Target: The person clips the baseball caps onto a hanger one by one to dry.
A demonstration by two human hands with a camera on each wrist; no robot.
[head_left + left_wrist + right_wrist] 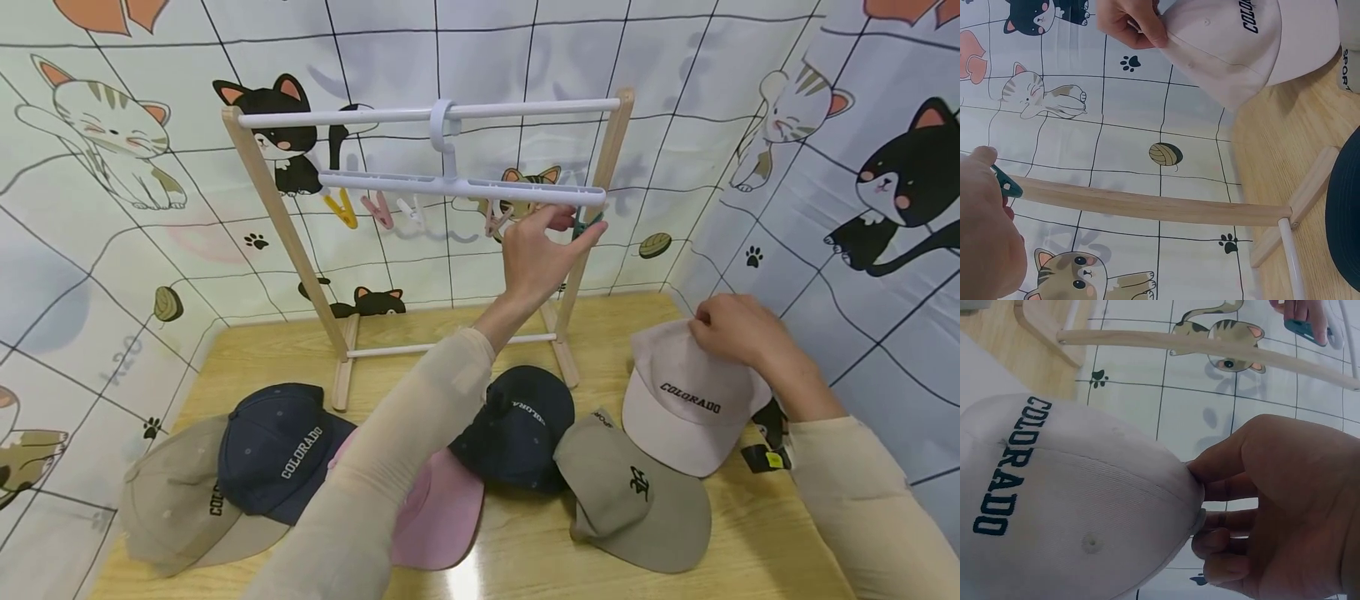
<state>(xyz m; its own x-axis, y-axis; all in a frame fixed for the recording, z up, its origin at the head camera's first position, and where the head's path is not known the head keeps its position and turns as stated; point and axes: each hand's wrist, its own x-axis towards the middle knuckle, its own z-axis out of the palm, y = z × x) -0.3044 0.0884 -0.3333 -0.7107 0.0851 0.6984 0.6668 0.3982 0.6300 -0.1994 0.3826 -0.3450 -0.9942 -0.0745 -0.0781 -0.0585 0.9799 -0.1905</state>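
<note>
My left hand (542,254) pinches a green clip (1007,182) at the right end of the white hanger bar (465,187). The hanger hooks over the white top rail (337,117) of a wooden rack. At the right, my right hand (738,331) grips the top of a pale pink cap (693,400) lettered COLORADO, its brim pointing down. In the right wrist view, thumb and fingers (1219,456) pinch the fabric at the crown. Along the bar hang a yellow clip (341,208), a pink clip (377,209), a white clip (411,212) and a beige clip (497,218).
On the wooden table (247,358) lie a beige cap (172,483), a navy cap (273,446), a pink cap (450,508), a dark cap (525,433) and an olive cap (637,492). The rack's right post (611,150) stands close beside my left hand. Cat-patterned cloth covers the walls.
</note>
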